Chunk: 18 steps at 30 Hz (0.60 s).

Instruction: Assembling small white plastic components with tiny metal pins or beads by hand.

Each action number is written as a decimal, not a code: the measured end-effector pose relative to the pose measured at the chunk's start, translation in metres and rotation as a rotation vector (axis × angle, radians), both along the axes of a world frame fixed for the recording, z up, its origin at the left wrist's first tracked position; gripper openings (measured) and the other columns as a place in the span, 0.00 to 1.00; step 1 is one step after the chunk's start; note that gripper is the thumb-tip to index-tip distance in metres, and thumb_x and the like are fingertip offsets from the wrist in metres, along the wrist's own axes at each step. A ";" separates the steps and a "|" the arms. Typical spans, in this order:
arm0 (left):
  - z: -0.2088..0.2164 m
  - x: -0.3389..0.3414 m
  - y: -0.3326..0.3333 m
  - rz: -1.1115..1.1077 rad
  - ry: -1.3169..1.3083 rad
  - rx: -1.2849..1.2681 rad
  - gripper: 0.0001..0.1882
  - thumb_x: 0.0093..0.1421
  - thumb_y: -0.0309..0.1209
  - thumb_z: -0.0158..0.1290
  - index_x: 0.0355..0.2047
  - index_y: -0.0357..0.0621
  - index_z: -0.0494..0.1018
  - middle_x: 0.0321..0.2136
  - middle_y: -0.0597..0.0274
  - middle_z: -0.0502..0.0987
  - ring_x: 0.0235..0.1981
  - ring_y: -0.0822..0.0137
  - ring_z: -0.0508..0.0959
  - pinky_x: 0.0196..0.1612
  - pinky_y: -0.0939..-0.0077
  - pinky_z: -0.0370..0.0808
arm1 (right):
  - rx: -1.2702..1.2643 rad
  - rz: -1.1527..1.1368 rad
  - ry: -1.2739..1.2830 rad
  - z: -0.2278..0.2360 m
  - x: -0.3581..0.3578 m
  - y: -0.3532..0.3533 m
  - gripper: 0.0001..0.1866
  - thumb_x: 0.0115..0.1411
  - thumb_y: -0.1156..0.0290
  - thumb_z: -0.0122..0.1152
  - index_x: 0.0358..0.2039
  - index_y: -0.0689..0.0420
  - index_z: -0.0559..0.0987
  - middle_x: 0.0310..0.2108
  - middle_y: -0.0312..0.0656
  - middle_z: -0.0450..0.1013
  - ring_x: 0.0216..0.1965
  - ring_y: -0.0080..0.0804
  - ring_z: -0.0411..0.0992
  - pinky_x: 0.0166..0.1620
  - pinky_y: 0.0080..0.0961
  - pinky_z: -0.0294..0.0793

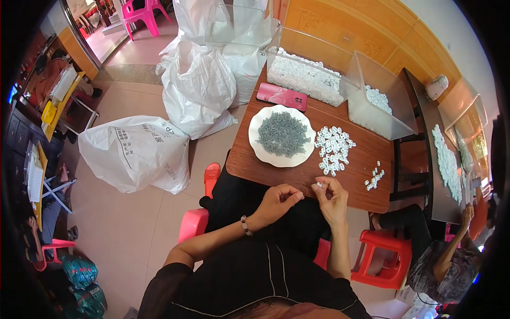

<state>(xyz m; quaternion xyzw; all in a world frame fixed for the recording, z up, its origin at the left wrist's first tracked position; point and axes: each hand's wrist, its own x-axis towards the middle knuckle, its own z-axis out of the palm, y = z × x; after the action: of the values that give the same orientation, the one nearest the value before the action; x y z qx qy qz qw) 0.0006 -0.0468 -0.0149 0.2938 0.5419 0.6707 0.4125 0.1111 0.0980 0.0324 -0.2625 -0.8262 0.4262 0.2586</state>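
- I am looking down on my two hands working at the near edge of a brown table (366, 159), both held close together just above my lap.
- My right hand (332, 199) is pinching a small white part (319, 185) between thumb and fingertips, raised at the table edge, probably so I can see it as I work on it.
- My left hand (276, 202) is curling in toward the right one, fingers bent and thumb meeting them; I cannot tell whether it is gripping anything, since whatever might be in there is too small to see.
- A white plate (255, 133) heaped with small grey pieces (281, 134) is sitting just ahead of my left hand, within easy reach.
- A loose pile of white parts (333, 149) is lying right of the plate, and a smaller cluster (374, 178) is resting apart near the right edge, seemingly kept separate from the main pile.
- A red phone (281, 96) is lying behind the plate, out of the working area.
- Two clear bins (366, 106) at the far side are holding more white parts.
- White sacks (138, 151) are slumping on the floor to my left.
- Another person (451, 260) is sitting at the right by a second table.
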 end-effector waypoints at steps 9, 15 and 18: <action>0.004 -0.001 -0.009 -0.140 -0.362 0.024 0.14 0.64 0.37 0.51 0.39 0.38 0.75 0.34 0.66 0.78 0.32 0.78 0.75 0.36 0.85 0.72 | -0.147 0.037 0.112 0.008 0.000 -0.037 0.07 0.62 0.77 0.55 0.40 0.65 0.75 0.33 0.43 0.78 0.35 0.23 0.75 0.41 0.18 0.73; 0.005 0.001 -0.012 -0.148 -0.562 0.103 0.14 0.65 0.37 0.51 0.41 0.38 0.74 0.36 0.64 0.77 0.38 0.76 0.76 0.43 0.82 0.74 | -0.016 0.170 0.098 0.008 0.001 -0.043 0.03 0.60 0.78 0.57 0.35 0.63 0.76 0.35 0.42 0.75 0.36 0.24 0.73 0.42 0.18 0.71; 0.006 0.001 -0.010 -0.175 -0.589 0.155 0.13 0.65 0.36 0.50 0.40 0.39 0.74 0.36 0.65 0.77 0.39 0.76 0.76 0.45 0.80 0.73 | -0.193 0.201 0.193 0.012 0.003 -0.046 0.03 0.60 0.78 0.57 0.35 0.63 0.76 0.38 0.42 0.74 0.37 0.23 0.72 0.44 0.18 0.70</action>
<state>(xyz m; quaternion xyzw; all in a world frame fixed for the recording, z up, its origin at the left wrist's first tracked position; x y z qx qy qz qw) 0.0014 -0.0567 -0.0089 0.1630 0.3192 0.7284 0.5839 0.1140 0.0524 0.0442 -0.1601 -0.7748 0.5504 0.2665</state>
